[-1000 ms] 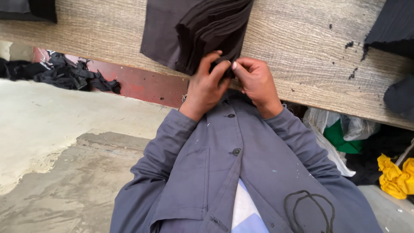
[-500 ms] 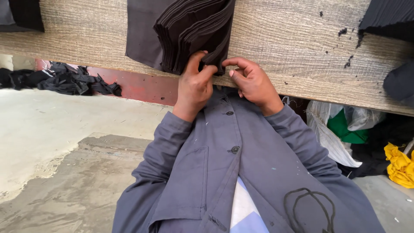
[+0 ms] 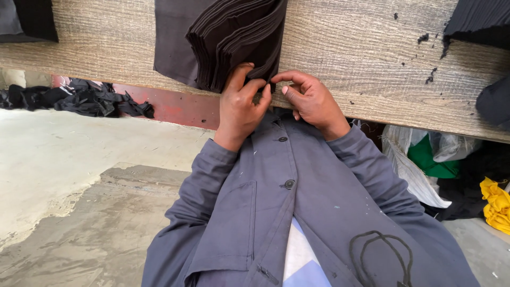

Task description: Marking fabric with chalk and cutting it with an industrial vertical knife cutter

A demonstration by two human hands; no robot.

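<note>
Nearest the camera, a grey-blue buttoned jacket (image 3: pixel 297 212) is worn, its sleeves leading up to both hands at the near edge of the wooden table (image 3: pixel 350 58). The left hand (image 3: pixel 241 109) is clenched on the lower corner of a stack of dark fabric pieces (image 3: pixel 236 42), the thumb and bent fingers pinching the hanging layers. The right hand (image 3: pixel 313 101) is held just beside it, touching it at the fingertips, its grip closed on the same corner of the stack, forefinger and thumb pressed together at the edge. The stack is draped over the table edge directly above both grips, fanned into many thin layers. Below and left of the left grip, a heap of black cloth scraps (image 3: pixel 85 98) is seen on the concrete floor (image 3: pixel 79 159). Right of the right grip, under the table, white and green bags (image 3: pixel 430 159) and a yellow cloth (image 3: pixel 496 204) are seen. More dark fabric (image 3: pixel 478 24) lies farther right on the table.
</note>
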